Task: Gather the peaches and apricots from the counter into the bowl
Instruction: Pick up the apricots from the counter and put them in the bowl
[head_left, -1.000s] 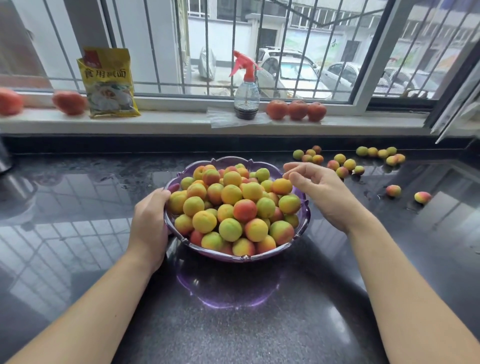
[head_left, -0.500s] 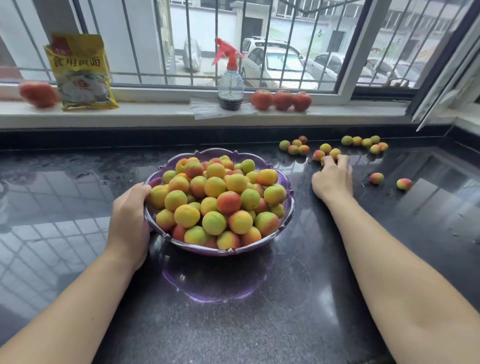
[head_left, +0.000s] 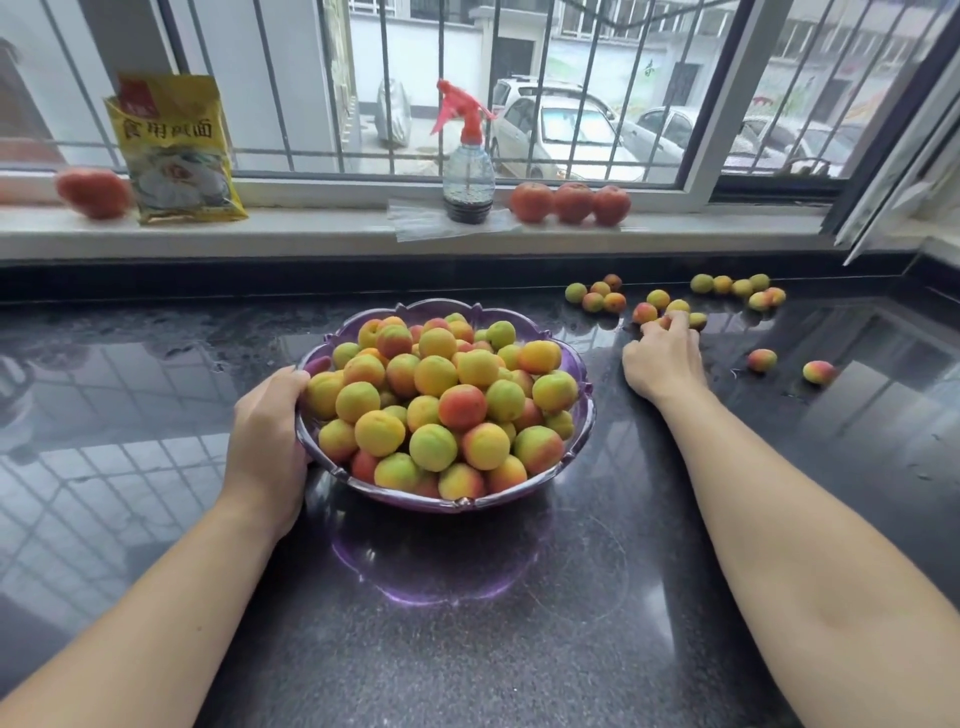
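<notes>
Purple bowl (head_left: 582, 387) rim under left hand (head_left: 267, 436); right hand (head_left: 665, 358) fingertips hidden among fruit (head_left: 678, 306)

Soft daylight enters through the far window (head_left: 519, 104), glaring off the glossy bench (head_left: 130, 467) (barred reflections at left); edges bow, focus sharp.

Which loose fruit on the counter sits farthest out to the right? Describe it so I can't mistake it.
Start at the purple bowl and look right across the dark counter, past the right hand. Two fruits lie apart from the clusters by the back wall. The one you want is the outer fruit, red and yellow-green, to the right of its single neighbour.
</notes>
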